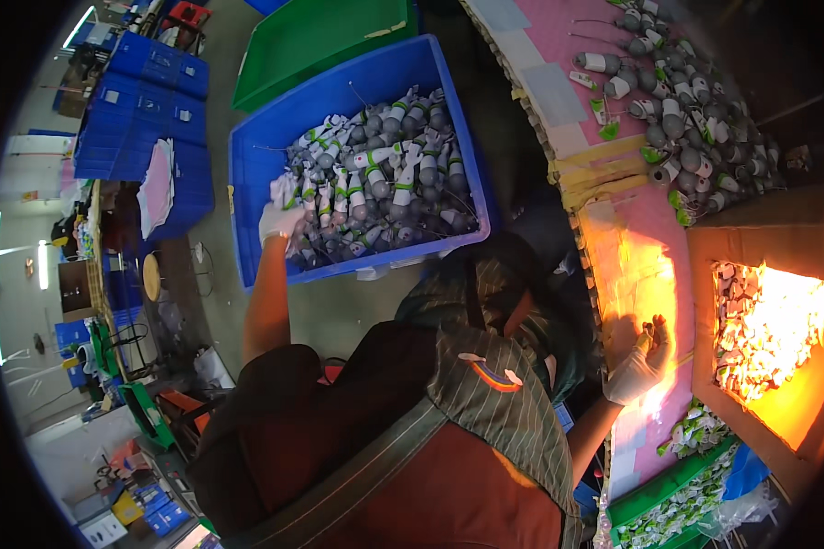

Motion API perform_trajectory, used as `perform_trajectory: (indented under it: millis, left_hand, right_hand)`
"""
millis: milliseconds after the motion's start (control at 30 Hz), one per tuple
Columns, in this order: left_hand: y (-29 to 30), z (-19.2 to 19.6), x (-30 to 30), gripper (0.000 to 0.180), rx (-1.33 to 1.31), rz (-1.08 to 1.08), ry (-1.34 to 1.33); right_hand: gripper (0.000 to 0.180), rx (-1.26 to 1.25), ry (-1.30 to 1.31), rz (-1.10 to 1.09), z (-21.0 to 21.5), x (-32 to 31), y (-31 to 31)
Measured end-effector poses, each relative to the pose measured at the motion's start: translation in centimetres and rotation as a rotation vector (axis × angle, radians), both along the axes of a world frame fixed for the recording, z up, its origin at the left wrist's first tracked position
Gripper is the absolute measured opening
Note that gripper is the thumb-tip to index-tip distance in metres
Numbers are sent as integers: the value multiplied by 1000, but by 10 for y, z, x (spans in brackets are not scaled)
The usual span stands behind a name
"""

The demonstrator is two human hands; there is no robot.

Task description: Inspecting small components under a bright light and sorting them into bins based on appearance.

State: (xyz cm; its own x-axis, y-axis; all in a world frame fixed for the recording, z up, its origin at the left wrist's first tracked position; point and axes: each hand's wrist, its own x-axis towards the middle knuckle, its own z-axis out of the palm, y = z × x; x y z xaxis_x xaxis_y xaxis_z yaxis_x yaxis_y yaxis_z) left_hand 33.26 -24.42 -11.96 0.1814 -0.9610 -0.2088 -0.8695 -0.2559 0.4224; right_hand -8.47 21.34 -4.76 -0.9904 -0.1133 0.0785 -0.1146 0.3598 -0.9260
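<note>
My left hand (pixel 282 221), in a white glove, reaches over the left side of a large blue bin (pixel 453 82). Its fingers close around a small white-and-grey piece (pixel 286 190), partly hidden by blur. A heap of similar grey, rounded pieces (pixel 375 174) with white wraps and green bands fills the bin. My right hand (pixel 645 359), in a white glove with bare fingertips, is over the pink-covered table (pixel 645 220) in strong orange light. Its fingers are curled together, and whatever they may hold cannot be made out.
More grey-and-white pieces (pixel 687 101) are heaped on the table's far end. To the right stands a cardboard box (pixel 705 302) with a brightly lit opening full of small pieces. A green crate (pixel 641 499) of pieces is near right. Behind the bin sits a green tray (pixel 311 41).
</note>
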Motion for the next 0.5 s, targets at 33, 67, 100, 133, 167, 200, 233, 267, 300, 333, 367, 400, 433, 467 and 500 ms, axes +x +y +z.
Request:
perform_trajectory:
  millis: [33, 67, 100, 133, 167, 200, 233, 267, 300, 333, 367, 400, 433, 467, 500]
  left_hand:
    - [5, -6, 12, 62, 50, 43, -26]
    - [6, -22, 26, 66, 101, 80, -52]
    - [5, -48, 56, 72, 111, 38, -164]
    - [-1, -68, 79, 77, 119, -15, -272]
    - [-6, -74, 78, 88, 290, -90, -324]
    - [-13, -90, 121, 97, -108, -408, -180]
    - [-26, -92, 113, 93, 74, -449, -337]
    - [1, -28, -24, 80, 244, -139, -282]
    - [12, -10, -41, 68, -126, -145, -377]
    - [-1, -7, -53, 63, -256, -294, -253]
    - [-11, 5, -88, 58, -376, -456, -117]
    - [-12, 12, -129, 50, -526, -594, -22]
    - [11, 48, -192, 43, -677, -722, 76]
    - [30, 75, -241, 36, -644, -814, 222]
    - [47, 96, -286, 30, -607, -902, 366]
  right_hand:
    - [31, -10, 9, -2, -1, -2, 2]
    - [31, -20, 19, -9, -2, -2, 5]
    - [31, -24, 22, -12, -2, 0, 5]
    - [31, -15, 8, 2, -4, 0, 3]
    - [31, 5, 8, -9, -2, -2, 4]
    - [31, -23, -10, 35, 6, -1, -9]
    - [30, -38, -18, 45, 0, -3, -9]
    - [30, 28, 10, -16, 2, -1, 0]
    - [29, 15, -14, 27, 6, 1, -8]
    - [29, -44, -3, 60, 6, 0, -11]
    - [28, -91, 13, 80, 3, 0, -11]
    - [27, -105, -4, 83, 0, 0, -9]
    - [27, -103, 11, 77, 1, 0, -9]
    - [26, -82, 62, 88, 3, 2, -11]
    - [26, -59, 113, 102, 6, 3, -11]
